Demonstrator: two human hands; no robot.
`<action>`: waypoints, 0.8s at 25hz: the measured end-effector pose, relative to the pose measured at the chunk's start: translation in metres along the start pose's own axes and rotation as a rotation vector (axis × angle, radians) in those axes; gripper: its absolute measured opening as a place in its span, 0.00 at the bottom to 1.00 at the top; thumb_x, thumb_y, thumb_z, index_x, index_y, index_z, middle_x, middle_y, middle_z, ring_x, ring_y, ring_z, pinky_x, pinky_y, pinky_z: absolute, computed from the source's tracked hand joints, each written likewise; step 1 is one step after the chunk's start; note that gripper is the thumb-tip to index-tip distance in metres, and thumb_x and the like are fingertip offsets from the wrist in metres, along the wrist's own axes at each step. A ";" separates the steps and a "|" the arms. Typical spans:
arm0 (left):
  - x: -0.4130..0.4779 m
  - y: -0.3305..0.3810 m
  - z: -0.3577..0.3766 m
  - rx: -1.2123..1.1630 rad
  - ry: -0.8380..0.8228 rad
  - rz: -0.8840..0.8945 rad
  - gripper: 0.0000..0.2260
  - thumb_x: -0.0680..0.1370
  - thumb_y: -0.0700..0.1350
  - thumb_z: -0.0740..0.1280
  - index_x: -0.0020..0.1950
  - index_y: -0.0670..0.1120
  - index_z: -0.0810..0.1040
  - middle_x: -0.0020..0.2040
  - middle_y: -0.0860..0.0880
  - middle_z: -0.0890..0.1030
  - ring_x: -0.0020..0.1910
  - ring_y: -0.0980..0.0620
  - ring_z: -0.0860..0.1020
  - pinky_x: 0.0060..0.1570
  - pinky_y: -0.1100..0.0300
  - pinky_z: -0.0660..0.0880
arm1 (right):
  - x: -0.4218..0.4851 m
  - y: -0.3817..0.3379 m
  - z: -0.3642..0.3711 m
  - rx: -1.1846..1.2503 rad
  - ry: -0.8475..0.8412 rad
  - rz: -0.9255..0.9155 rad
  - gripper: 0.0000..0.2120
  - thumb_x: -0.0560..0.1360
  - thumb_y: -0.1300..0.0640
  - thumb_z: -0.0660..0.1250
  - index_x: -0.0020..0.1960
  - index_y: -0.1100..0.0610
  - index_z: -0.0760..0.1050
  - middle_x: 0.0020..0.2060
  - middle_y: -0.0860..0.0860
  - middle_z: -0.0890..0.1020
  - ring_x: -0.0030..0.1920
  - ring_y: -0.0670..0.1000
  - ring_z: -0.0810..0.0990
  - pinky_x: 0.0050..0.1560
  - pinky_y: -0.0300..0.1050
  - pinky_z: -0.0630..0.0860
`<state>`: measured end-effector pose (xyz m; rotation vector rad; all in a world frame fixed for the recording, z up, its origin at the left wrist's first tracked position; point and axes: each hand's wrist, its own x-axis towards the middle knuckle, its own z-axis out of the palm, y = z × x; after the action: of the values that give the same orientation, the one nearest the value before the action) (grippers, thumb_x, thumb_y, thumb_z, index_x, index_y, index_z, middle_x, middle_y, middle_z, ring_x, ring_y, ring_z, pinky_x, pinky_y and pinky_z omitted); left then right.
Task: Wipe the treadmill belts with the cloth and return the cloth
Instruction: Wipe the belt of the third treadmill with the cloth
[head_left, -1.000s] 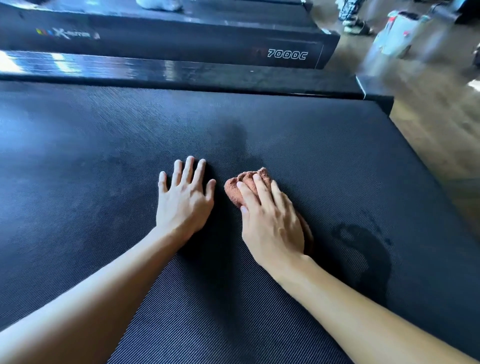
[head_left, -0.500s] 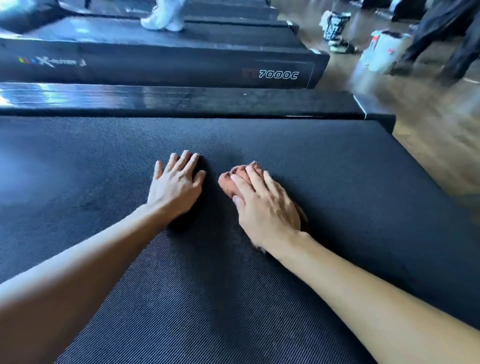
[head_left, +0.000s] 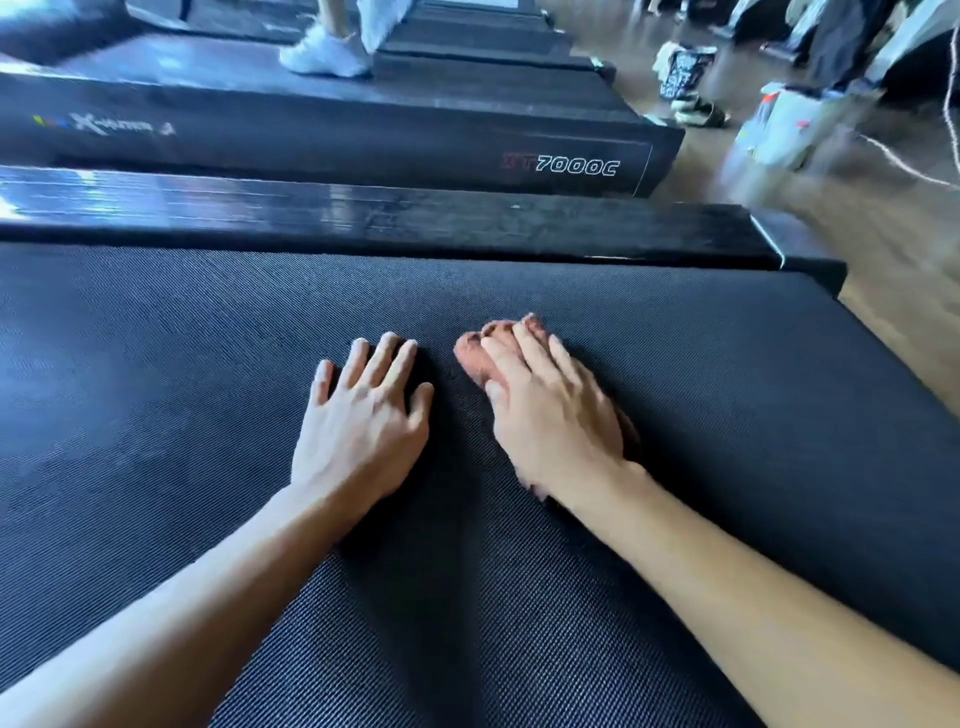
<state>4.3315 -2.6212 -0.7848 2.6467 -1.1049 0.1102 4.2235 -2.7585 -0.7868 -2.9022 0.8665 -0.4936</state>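
A wide black ribbed treadmill belt (head_left: 727, 415) fills most of the view. My right hand (head_left: 550, 415) presses flat on a small orange-brown cloth (head_left: 470, 348) in the middle of the belt, fingers straight. Only the cloth's far edge and a bit near my wrist show from under the hand. My left hand (head_left: 363, 415) lies flat on the bare belt just left of the cloth, fingers spread.
A glossy black side rail (head_left: 415, 218) borders the belt's far edge. Beyond it stands another treadmill (head_left: 363, 130) marked 7000C, with a person's white shoe (head_left: 324, 54) on it. Bags (head_left: 779, 124) and shoes lie on the wooden floor (head_left: 883, 249) to the right.
Both hands have slid forward across the belt toward the far rail, the right one pushing the cloth along. The wet patch seen to the right a second ago is out of sight.
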 end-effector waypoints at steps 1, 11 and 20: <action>0.000 0.000 0.000 0.004 0.000 0.003 0.25 0.82 0.58 0.49 0.79 0.55 0.54 0.79 0.56 0.52 0.78 0.53 0.47 0.76 0.50 0.44 | 0.026 -0.001 0.003 -0.013 -0.049 0.019 0.23 0.78 0.50 0.57 0.73 0.49 0.66 0.75 0.53 0.65 0.74 0.58 0.62 0.73 0.54 0.61; 0.000 -0.001 0.002 0.024 -0.003 0.007 0.25 0.82 0.59 0.49 0.79 0.56 0.52 0.79 0.57 0.50 0.78 0.55 0.46 0.75 0.51 0.43 | -0.007 0.000 0.006 0.042 0.109 -0.034 0.23 0.76 0.51 0.62 0.71 0.49 0.70 0.72 0.54 0.70 0.71 0.60 0.68 0.70 0.54 0.66; 0.000 -0.001 0.000 -0.004 -0.008 -0.003 0.25 0.81 0.59 0.49 0.78 0.57 0.54 0.79 0.59 0.52 0.78 0.56 0.47 0.75 0.52 0.43 | 0.067 -0.003 0.012 0.000 -0.016 0.068 0.25 0.76 0.52 0.62 0.71 0.52 0.65 0.73 0.55 0.65 0.72 0.60 0.62 0.70 0.54 0.61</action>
<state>4.3320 -2.6207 -0.7851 2.6474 -1.1017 0.0965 4.2817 -2.7932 -0.7789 -2.8614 0.9590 -0.4639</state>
